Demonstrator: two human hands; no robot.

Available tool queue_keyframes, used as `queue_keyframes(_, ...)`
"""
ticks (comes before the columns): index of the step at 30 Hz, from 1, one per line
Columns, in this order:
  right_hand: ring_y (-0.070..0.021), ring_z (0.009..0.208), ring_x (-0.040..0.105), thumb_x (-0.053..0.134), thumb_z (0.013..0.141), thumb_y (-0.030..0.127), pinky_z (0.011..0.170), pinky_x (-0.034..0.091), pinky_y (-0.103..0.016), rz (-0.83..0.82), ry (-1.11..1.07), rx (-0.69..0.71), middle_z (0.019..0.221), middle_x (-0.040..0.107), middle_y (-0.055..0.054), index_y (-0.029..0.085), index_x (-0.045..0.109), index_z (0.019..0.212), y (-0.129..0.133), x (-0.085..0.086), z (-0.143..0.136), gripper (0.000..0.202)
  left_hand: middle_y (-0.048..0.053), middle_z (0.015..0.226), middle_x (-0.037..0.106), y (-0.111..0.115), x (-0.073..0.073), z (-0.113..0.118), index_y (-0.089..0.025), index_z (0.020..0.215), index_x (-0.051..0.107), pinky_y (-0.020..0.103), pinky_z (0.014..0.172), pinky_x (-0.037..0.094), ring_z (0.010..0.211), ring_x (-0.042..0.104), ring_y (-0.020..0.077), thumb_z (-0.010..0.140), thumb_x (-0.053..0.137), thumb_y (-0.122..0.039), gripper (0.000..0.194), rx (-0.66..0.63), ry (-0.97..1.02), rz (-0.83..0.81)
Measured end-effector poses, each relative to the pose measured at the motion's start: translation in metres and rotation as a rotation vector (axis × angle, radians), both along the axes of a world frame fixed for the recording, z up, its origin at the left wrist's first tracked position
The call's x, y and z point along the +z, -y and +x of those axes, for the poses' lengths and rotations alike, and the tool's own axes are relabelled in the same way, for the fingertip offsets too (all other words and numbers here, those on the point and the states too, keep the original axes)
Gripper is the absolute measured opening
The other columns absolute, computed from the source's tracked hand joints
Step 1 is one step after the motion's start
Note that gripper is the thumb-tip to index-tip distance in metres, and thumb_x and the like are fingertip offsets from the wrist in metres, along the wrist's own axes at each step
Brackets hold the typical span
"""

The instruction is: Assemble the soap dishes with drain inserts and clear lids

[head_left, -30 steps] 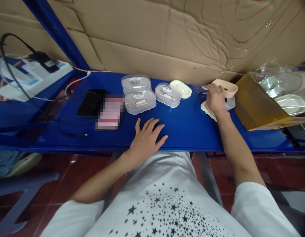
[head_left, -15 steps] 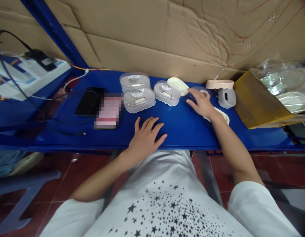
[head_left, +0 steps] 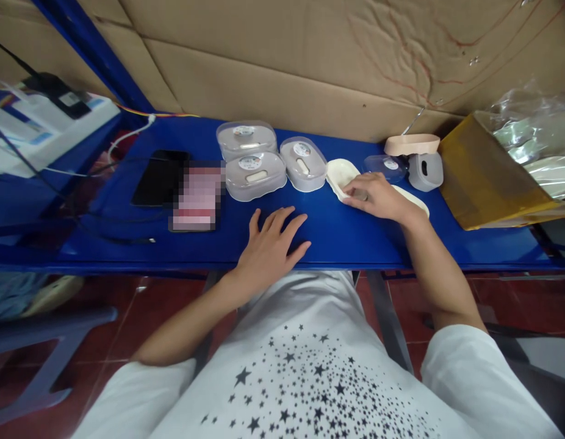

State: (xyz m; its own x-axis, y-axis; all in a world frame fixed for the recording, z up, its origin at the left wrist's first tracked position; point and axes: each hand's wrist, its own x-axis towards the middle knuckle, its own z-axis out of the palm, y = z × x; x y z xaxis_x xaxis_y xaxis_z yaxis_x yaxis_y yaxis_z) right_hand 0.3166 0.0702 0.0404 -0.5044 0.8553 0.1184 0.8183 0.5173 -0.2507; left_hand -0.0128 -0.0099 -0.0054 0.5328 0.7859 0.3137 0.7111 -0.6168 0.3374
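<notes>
My right hand (head_left: 374,194) grips the near edge of a shallow cream oval tray (head_left: 341,173), its thumb and fingertips closed at the rim. On the blue tabletop, my left hand (head_left: 271,247) lies palm down with its fingers spread, holding nothing. Left of the tray are a translucent lidded case (head_left: 303,161) with a round sticker, a similar case (head_left: 255,177) and another case (head_left: 246,139) behind it. Beyond my right hand lies a clear lid (head_left: 384,167). A second cream piece (head_left: 413,200) is partly hidden under my right wrist.
At the right stands a cardboard box (head_left: 475,177) with plastic-wrapped pieces. Beside it are a grey case part (head_left: 426,172) and a peach-coloured tray (head_left: 411,144). A black phone (head_left: 157,178), a phone with a blurred screen (head_left: 197,196), cables and a power strip (head_left: 99,113) occupy the left.
My right hand has come nearer and taken hold of the cream tray, which was behind the right-hand case and is now beside it. My left hand has stayed in place.
</notes>
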Motion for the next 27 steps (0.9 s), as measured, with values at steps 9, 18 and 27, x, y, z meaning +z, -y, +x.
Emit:
queue_keyframes(9,-0.0313,0.149,0.060,0.059,0.109,0.039,0.125,0.049,-0.056,0.020,-0.216,-0.057,0.162,0.063,-0.002,0.037,0.067,0.152,0.082,0.010,0.038,0.044,0.017,0.180,0.033,0.001,0.004,-0.003,-0.025,0.163,0.050,0.063,0.131,0.037,0.165,0.038,0.0383,0.114,0.053,-0.035,0.050,-0.149,-0.052,0.080)
queue_keyframes(18,-0.0347,0.159,0.049,0.059,0.111,0.036,0.128,0.041,-0.066,0.104,-0.150,-0.094,0.166,0.058,-0.008,0.034,0.066,0.151,0.106,-0.022,0.000,0.040,0.017,0.182,0.029,0.001,0.002,-0.004,-0.022,0.169,0.041,0.062,0.132,0.038,0.165,0.037,0.0378,0.115,0.051,-0.031,0.056,-0.269,-0.081,0.144)
queue_keyframes(27,-0.0389,0.157,0.051,0.064,0.108,0.041,0.129,0.038,-0.070,0.261,-0.184,-0.423,0.167,0.056,-0.010,0.033,0.066,0.153,0.129,-0.035,0.051,0.046,0.016,0.162,0.058,0.000,0.003,-0.004,-0.021,0.148,0.063,0.062,0.129,0.040,0.154,0.051,0.0355,0.116,0.048,-0.030,0.036,-0.307,-0.078,0.122)
